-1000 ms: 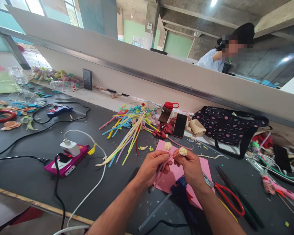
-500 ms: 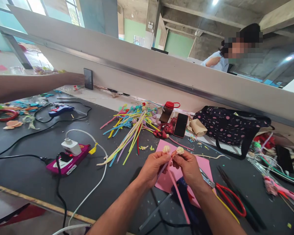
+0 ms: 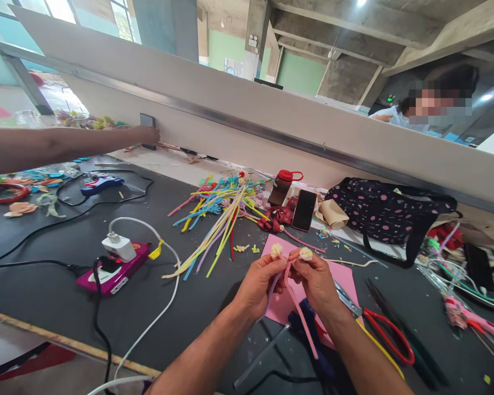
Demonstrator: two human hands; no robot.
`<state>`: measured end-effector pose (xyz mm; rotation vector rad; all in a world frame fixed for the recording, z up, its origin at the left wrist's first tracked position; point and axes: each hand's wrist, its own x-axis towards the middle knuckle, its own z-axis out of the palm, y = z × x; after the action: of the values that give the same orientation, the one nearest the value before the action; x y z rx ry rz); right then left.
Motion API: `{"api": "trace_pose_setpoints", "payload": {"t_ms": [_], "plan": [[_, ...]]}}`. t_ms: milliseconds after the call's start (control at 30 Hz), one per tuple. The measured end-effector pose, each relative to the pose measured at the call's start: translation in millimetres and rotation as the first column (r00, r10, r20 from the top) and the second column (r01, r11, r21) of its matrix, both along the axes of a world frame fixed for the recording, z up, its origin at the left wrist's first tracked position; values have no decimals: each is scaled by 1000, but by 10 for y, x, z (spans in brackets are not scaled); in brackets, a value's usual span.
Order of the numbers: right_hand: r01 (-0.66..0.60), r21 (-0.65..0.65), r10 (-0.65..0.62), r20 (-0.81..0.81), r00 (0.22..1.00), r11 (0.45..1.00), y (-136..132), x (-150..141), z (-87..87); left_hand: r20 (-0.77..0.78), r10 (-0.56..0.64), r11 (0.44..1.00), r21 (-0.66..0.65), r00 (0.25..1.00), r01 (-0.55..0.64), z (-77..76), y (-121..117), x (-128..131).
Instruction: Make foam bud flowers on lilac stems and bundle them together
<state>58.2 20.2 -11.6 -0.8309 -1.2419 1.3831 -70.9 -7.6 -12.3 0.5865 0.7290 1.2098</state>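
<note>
My left hand (image 3: 260, 282) pinches a purple fuzzy stem (image 3: 271, 293) between thumb and fingers. Opposite it, my right hand (image 3: 316, 277) is closed on a pink fuzzy stem (image 3: 300, 315), whose free end hangs down toward me. One small cream-yellow fluffy blossom (image 3: 276, 251) pokes up above the left fingertips, and a second blossom (image 3: 306, 254) above the right ones. Fingertips of both hands nearly meet, hiding where the stems join. Beneath them lies a pink sheet (image 3: 343, 274). Red-handled scissors (image 3: 389, 332) rest beside my right forearm.
Loose colored fuzzy stems (image 3: 226, 214) lie in a heap ahead. A phone (image 3: 304, 210), a red-lidded bottle (image 3: 280, 189) and a patterned bag (image 3: 379, 216) stand behind. At left are a purple power strip (image 3: 115, 271) with cables and a co-worker's arm (image 3: 74, 145) reaching to another phone.
My fingertips have shifted slightly and the two blossoms are farther apart. The pink stem's lower end has risen. At left the co-worker's hand reaches farther right, across the phone; the person behind moved right.
</note>
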Motion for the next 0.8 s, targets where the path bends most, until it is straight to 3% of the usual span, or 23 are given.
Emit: {"api": "trace_pose_setpoints", "payload": {"t_ms": [267, 500, 633, 800], "plan": [[-38, -22, 38, -5, 999, 999, -31, -20, 15, -48, 10, 998, 66, 999, -6, 10, -1, -6], [65, -56, -65, 4, 998, 996, -9, -28, -26, -21, 14, 998, 60, 1000, -13, 8, 16, -21], [3, -82, -3, 1, 1000, 997, -22, -24, -19, 24, -70, 997, 23, 997, 69, -20, 26, -32], [-32, -23, 33, 63, 997, 999, -67, -44, 9, 64, -4, 1000, -15, 998, 5, -31, 38, -32]]}}
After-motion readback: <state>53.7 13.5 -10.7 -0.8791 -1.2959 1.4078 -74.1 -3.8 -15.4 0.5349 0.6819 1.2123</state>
